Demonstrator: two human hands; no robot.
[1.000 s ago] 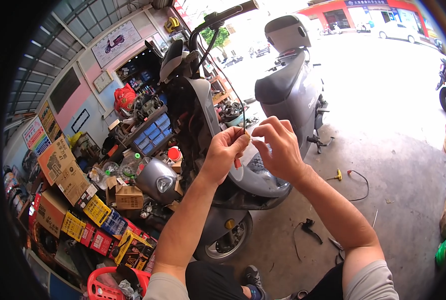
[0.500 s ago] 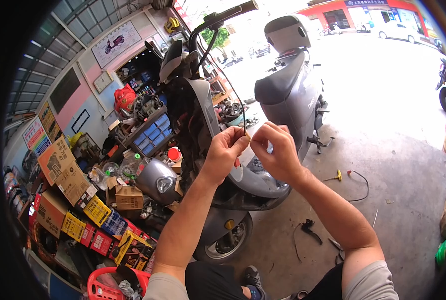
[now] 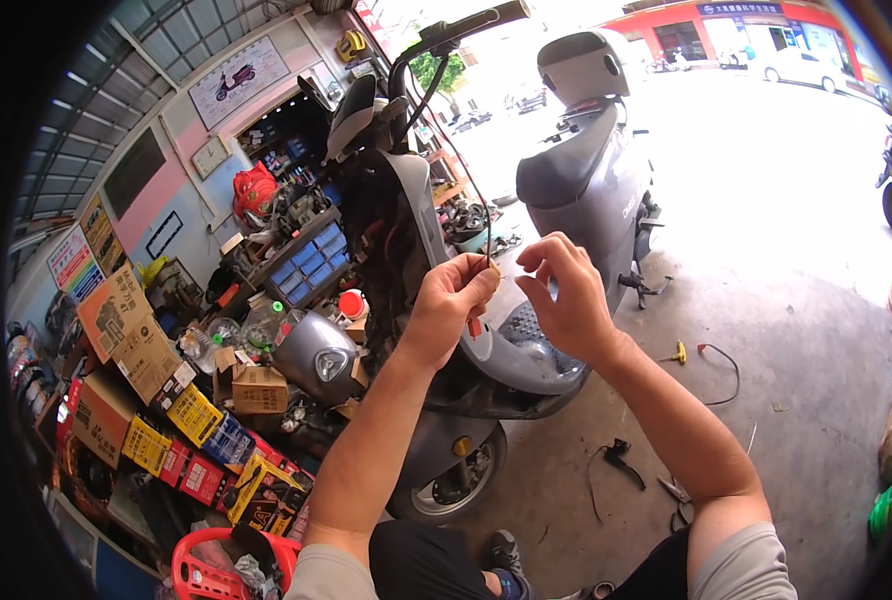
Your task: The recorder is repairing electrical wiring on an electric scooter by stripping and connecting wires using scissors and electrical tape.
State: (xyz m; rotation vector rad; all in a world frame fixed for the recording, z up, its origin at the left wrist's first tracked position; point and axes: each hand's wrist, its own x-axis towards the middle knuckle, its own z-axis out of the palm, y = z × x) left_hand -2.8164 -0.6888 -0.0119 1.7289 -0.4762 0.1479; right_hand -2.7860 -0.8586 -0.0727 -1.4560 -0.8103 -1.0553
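A thin black cable (image 3: pixel 479 195) runs down from the scooter's handlebar area to my left hand (image 3: pixel 453 303). My left thumb and forefinger are closed on its lower end. From that end a short, fine wire (image 3: pixel 507 277) sticks out toward my right hand (image 3: pixel 569 300). My right thumb and forefinger meet the wire's tip in a loose pinch, while the other fingers are curled and raised. Behind both hands stands the grey scooter (image 3: pixel 416 200) with its front panels off. Just below my left hand shows a small red piece (image 3: pixel 474 328); what it belongs to is hidden.
On the floor at right lie a yellow-handled tool (image 3: pixel 678 353), a dark cable with a red end (image 3: pixel 736 375), a black brake lever (image 3: pixel 621 463) and pliers (image 3: pixel 678 492). Cardboard boxes (image 3: pixel 146 360), a grey body panel (image 3: pixel 316 352) and a red basket (image 3: pixel 201 580) crowd the left.
My right hand has drawn a little to the right, away from my left, and its fingers have loosened. The fine wire now shows between the hands. My left hand keeps its grip.
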